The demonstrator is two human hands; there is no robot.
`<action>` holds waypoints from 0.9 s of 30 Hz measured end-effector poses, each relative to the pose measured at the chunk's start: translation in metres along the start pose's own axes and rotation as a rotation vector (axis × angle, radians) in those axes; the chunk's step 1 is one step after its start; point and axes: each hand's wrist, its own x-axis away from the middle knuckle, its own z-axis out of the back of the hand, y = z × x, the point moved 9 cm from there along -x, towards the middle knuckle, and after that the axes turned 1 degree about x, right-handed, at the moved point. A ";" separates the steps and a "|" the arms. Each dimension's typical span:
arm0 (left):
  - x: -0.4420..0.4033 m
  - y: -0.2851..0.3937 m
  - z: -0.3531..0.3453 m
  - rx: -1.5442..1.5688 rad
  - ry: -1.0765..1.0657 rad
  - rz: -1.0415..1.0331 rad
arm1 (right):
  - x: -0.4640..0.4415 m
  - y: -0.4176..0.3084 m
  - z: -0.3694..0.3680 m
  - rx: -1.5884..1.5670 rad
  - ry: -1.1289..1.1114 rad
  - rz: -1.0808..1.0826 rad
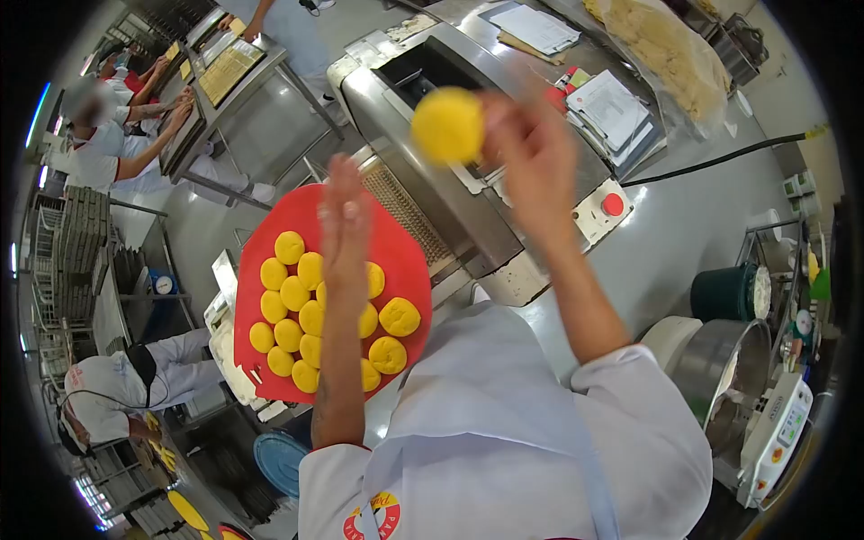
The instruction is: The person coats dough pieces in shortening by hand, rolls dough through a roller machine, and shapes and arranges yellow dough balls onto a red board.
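My right hand [533, 148], smeared by motion, holds a flat round piece of yellow dough [448, 126] at its fingertips, above the steel machine. My left hand [344, 220] is raised edge-on over the red board [405, 279], its fingers stretched out and nothing seen in them. On that board lie several yellow dough rounds [293, 293], mostly grouped in its left and lower parts. My left forearm hides some of them.
The steel machine [477, 211] has a mesh belt [405, 207] and a red button [612, 205]. Clipboards [607, 106] and bagged dough [670, 58] rest at the upper right. A mixer bowl [733, 360] stands right; co-workers [103, 139] work at tables on the left.
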 end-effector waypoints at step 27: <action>-0.022 -0.094 0.268 -1.127 0.179 0.089 | 0.048 0.000 -0.096 0.101 -0.413 0.107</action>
